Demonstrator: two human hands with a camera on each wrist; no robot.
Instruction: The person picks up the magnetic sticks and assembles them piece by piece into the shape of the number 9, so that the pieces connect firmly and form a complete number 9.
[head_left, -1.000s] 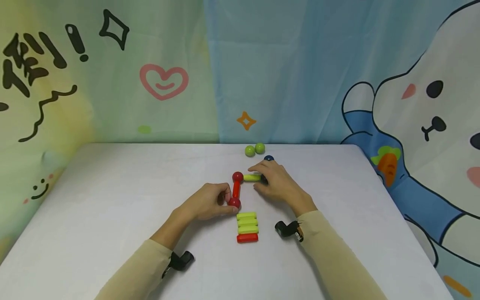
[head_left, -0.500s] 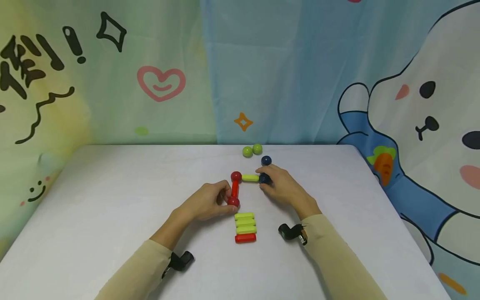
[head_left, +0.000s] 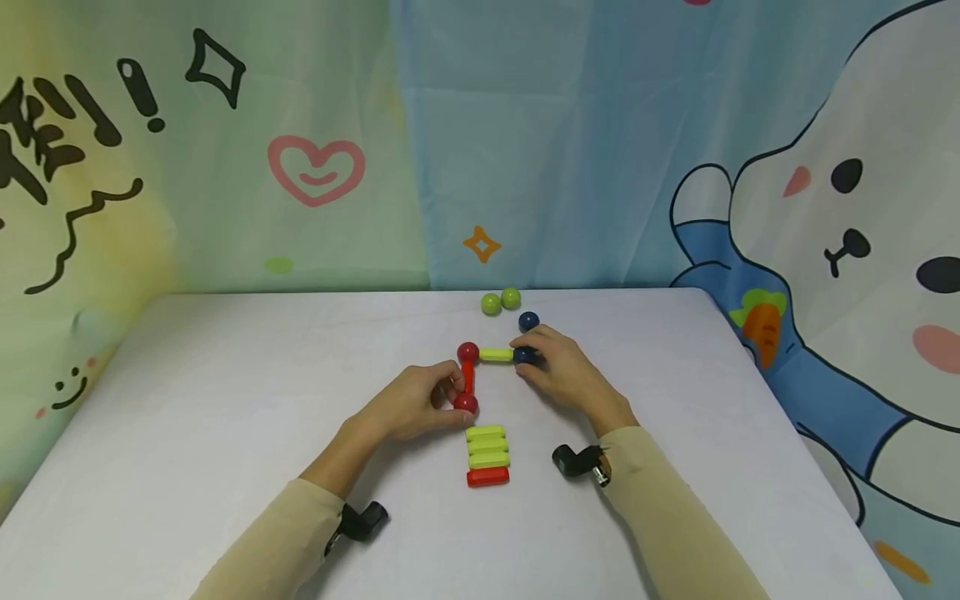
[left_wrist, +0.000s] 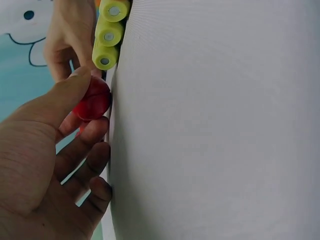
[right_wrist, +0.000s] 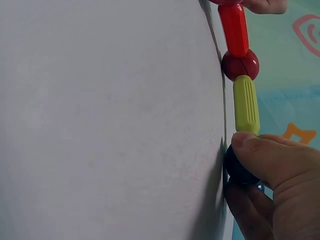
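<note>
On the white table stands an L-shaped chain of balls and sticks. My left hand (head_left: 416,402) pinches the near red ball (left_wrist: 92,102) between thumb and fingers. From that ball a red stick (head_left: 468,378) runs back to a second red ball (right_wrist: 240,65). A yellow-green stick (right_wrist: 246,105) leads rightward from there to a dark blue ball (right_wrist: 240,167). My right hand (head_left: 558,362) holds this blue ball with thumb and fingertips, partly covering it. The stick's end appears to touch the blue ball.
Another dark blue ball (head_left: 528,321) lies just behind the right hand. Two green balls, one a green ball (head_left: 491,304), sit by the table's back edge. Nearer me, several yellow-green sticks (head_left: 487,446) lie in a row with a red stick (head_left: 487,477).
The fingers of my right hand have drawn slightly right, uncovering more of the held blue ball and the one behind it. My left hand keeps its hold. The head view has shifted slightly.
</note>
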